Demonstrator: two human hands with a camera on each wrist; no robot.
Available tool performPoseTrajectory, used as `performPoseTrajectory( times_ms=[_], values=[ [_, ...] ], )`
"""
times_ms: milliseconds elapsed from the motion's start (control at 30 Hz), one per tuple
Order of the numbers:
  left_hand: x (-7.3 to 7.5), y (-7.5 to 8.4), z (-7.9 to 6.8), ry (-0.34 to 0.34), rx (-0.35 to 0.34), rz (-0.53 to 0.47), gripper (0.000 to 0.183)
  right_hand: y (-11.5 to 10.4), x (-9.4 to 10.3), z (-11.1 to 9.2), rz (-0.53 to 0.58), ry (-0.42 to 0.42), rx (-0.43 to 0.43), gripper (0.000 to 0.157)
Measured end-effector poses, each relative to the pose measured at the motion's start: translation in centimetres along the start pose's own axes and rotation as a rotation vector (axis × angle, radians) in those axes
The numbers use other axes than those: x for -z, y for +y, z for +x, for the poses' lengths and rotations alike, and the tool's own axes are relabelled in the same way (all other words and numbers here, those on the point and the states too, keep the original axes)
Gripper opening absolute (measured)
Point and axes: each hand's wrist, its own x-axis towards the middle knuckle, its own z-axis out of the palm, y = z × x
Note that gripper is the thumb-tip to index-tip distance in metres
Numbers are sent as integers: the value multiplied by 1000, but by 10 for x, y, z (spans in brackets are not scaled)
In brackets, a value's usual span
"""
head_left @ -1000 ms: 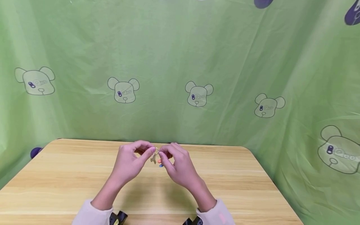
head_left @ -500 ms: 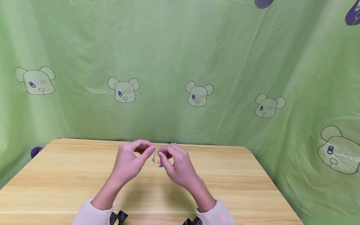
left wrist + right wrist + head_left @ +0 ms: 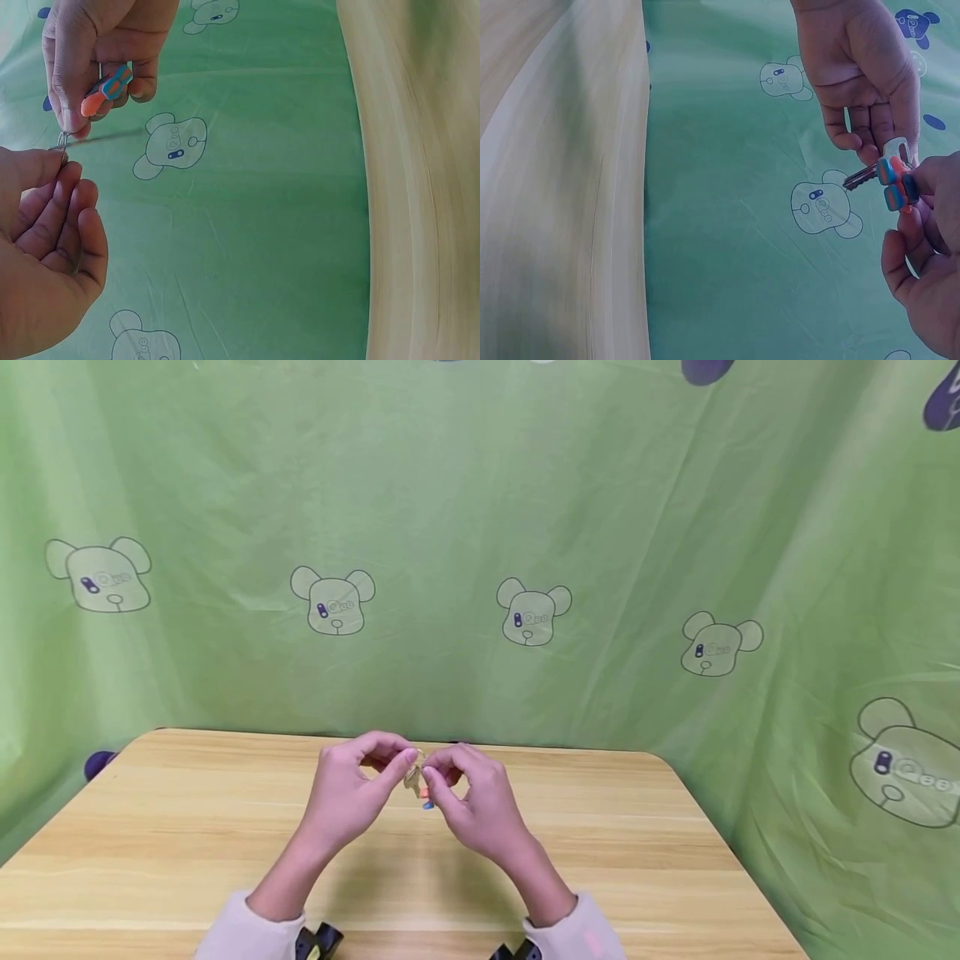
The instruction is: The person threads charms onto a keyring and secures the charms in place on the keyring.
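Observation:
Above the table, my left hand (image 3: 348, 785) pinches a thin metal key ring (image 3: 421, 752) between thumb and forefinger. My right hand (image 3: 477, 793) pinches the ring's other side, its fingertips close to the left ones. From the ring a brass-coloured key (image 3: 412, 781) hangs between the hands, its toothed blade (image 3: 861, 177) showing in the right wrist view. A small orange and blue charm (image 3: 109, 90) dangles below my right fingers, partly covered by them in the head view. The fingertips hide much of the ring, so whether it is spread apart I cannot tell.
A light wooden table (image 3: 225, 827) with rounded far corners lies under the hands. Behind it and to the right hangs a green curtain (image 3: 435, 677) printed with bear heads. Dark wrist cameras (image 3: 318, 941) sit at both cuffs.
The key has turned on the ring: broad side, then edge-on half a second ago, now broad side again. Both hands keep their pinch and have hardly moved.

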Motion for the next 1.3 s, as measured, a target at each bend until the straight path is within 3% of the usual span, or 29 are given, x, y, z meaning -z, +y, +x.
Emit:
performPoseTrajectory(
  times_ms=[567, 900, 1300],
  values=[
    [3, -1, 2, -92, 14, 67, 4, 0, 3, 0, -41, -15, -30, 6],
    [3, -2, 1, -78, 26, 68, 4, 2, 3, 0, -56, -12, 1, 4],
    [2, -2, 1, -63, 14, 69, 9, 0, 4, 0, -40, -48, -38, 5]
  ],
)
